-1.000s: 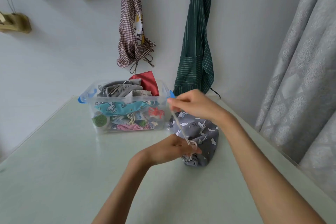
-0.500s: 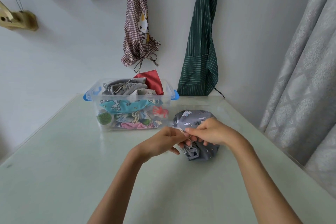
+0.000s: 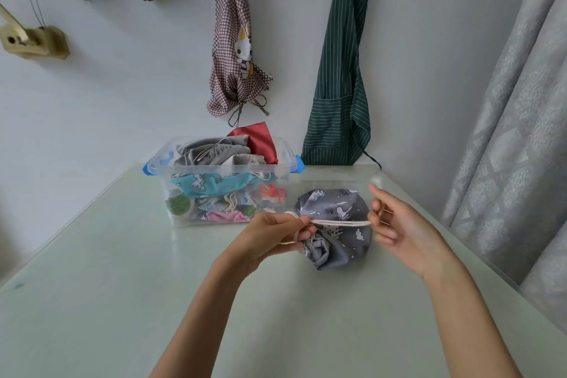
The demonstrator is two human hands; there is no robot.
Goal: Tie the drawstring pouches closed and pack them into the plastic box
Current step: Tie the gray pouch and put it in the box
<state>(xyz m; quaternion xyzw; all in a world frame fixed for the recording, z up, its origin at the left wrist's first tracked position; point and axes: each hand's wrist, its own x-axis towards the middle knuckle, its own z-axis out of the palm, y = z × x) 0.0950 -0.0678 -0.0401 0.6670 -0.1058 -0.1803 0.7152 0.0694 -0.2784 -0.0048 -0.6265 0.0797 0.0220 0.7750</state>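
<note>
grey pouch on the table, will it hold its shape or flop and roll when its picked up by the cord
The grey pouch is bunched, wrinkled cloth, so it will likely sag. It looks light, probably dangling from the cord both hands hold. Slumped flat on the table, it seems unlikely to roll.

Printed cloth pouch (image 3: pixel 337 224); clear plastic box (image 3: pixel 224 193); smooth glossy table (image 3: pixel 107 285).

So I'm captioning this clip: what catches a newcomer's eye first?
The two hands, left hand and right hand, pulling a white cord taut across a grey printed pouch mid-table. Behind it, a clear plastic box heaped with colourful pouches.
</note>
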